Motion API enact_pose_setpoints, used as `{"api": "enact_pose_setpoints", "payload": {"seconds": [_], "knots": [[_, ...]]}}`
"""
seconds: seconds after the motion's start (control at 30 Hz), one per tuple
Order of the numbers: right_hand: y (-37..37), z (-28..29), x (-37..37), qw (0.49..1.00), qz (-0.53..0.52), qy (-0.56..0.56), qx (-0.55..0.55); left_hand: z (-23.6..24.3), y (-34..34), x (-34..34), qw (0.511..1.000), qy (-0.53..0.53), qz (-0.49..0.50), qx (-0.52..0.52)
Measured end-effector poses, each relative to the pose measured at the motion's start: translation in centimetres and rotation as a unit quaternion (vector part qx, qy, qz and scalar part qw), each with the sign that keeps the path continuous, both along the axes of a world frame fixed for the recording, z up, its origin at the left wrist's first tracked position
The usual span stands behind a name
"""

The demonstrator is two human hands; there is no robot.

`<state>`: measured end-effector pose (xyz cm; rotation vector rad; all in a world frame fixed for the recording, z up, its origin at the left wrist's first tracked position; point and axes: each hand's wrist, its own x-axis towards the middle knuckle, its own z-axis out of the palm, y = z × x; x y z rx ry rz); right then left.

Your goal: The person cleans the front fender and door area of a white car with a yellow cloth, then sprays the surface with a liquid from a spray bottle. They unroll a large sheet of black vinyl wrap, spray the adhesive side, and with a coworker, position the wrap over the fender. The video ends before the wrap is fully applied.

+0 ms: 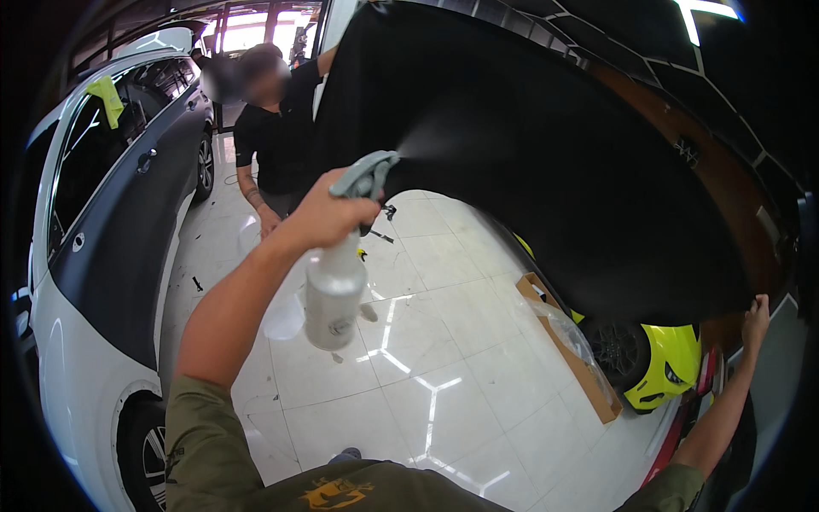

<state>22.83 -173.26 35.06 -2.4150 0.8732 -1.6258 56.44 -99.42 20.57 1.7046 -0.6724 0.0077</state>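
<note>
My left hand (328,213) grips a spray bottle (336,299) by its neck, with fingers at the trigger under the grey spray head (365,173). The translucent white bottle hangs upright above the floor. Fine mist leaves the nozzle toward a large sheet of black vinyl film (529,162), stretched out in the air in front of me. Far to the right, my right hand (756,320) pinches the near lower corner of the film. A co-worker (286,141) in a black shirt stands at the far left, one arm raised behind the sheet's far edge; that hand is hidden.
A white car (81,341) with dark door panels (128,230) stands along the left, a yellow-green cloth (106,101) on its roof edge. Beneath the film at right are a bright yellow car front (670,367) and a long cardboard box (567,350). Small tools lie on the tiled floor (409,333).
</note>
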Motion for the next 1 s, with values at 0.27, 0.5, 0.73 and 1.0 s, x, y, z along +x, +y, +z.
{"api": "enact_pose_setpoints", "payload": {"seconds": [0.27,0.5,0.73,1.0], "knots": [[-4.5,-0.2,-5.0,0.983,-0.079,0.051,-0.16,-2.0,5.8,10.7,0.988,-0.106,0.101,0.045],[-3.4,-2.2,-6.0,0.992,-0.075,0.08,-0.061,-0.1,8.6,17.5,0.973,-0.107,0.203,0.025],[-6.1,-5.2,-11.1,0.982,-0.127,0.059,-0.128,-19.9,16.7,19.6,0.953,0.03,0.157,0.256],[-1.7,-9.3,-8.9,0.989,-0.012,0.143,0.021,-24.7,2.4,0.7,0.969,0.078,-0.058,0.225]]}}
